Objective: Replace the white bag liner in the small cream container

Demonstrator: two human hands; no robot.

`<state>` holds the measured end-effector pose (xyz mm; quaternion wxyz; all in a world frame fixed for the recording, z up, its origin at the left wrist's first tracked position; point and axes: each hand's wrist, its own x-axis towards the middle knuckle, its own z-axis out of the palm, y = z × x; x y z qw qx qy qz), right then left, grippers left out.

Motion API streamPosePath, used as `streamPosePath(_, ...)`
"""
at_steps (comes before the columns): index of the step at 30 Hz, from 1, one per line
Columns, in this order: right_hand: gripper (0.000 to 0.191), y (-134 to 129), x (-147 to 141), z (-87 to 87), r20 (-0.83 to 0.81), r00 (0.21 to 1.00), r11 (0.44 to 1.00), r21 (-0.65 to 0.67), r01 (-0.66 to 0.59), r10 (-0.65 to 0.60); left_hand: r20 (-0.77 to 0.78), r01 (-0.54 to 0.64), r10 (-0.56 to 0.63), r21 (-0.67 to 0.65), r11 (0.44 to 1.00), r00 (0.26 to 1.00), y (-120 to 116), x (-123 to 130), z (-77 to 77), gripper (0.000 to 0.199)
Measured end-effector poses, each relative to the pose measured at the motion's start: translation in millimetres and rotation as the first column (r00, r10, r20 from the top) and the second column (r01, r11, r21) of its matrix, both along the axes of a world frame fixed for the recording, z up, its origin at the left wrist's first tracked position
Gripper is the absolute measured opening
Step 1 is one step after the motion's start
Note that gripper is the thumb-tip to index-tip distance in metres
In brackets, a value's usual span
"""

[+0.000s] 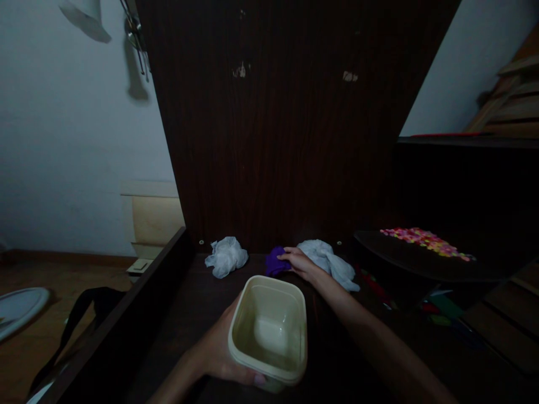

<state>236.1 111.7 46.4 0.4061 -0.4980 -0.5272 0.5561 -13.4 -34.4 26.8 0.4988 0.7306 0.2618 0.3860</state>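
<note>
My left hand (223, 342) grips a cream plastic container (273, 373) from its left side and below. The container is tilted so that its open top faces me, and its inside holds nothing. Farther back, my right hand (297, 262) has its fingers closed on a bunched purple cloth (275, 261) at the foot of the dark upright panel. A crumpled white plastic bag (227, 256) lies to the left of the cloth. Just behind and right of my right hand rests a second whitish bag (332, 264), partly covered by my wrist.
A tall dark wooden panel (269, 140) closes off the back. A raised side board (122, 314) runs along the left. On the right, a dark shelf (425, 269) carries a strip of small pink and yellow pieces (425, 241). Dim red and green items (446, 307) lie below it.
</note>
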Motion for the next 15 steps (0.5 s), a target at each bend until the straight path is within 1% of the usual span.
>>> streamPosePath(3,0.024,15.9,-6.1,-19.5,0.102,0.994,0.999,0.016,0.044,-0.045,-0.006,-0.020,0.020,-0.013,1.000,1.000,-1.3,-0.6,-1.6,0.136)
streamPosePath(6,0.031,30.2,-5.7,-28.7,0.225,0.968,0.993,0.071,0.094,-0.108,-0.016,-0.017,0.017,-0.022,1.000,1.000,-2.4,-1.4,-1.8,0.136)
streamPosePath(9,0.031,35.8,-0.7,-35.2,0.368,0.911,0.978,0.155,0.138,-0.187,-0.024,-0.018,0.018,-0.019,1.000,1.000,-2.7,-1.5,0.2,0.135)
streamPosePath(12,0.031,33.2,3.6,-39.6,0.468,0.850,0.953,0.277,0.119,-0.242,-0.012,-0.010,0.010,-0.007,1.000,1.000,-2.6,-0.7,2.2,0.132)
streamPosePath(15,0.024,28.4,2.6,-38.1,0.519,0.813,0.918,0.394,0.046,-0.263,-0.020,-0.026,0.027,0.026,0.999,0.999,-2.4,0.3,2.3,0.130)
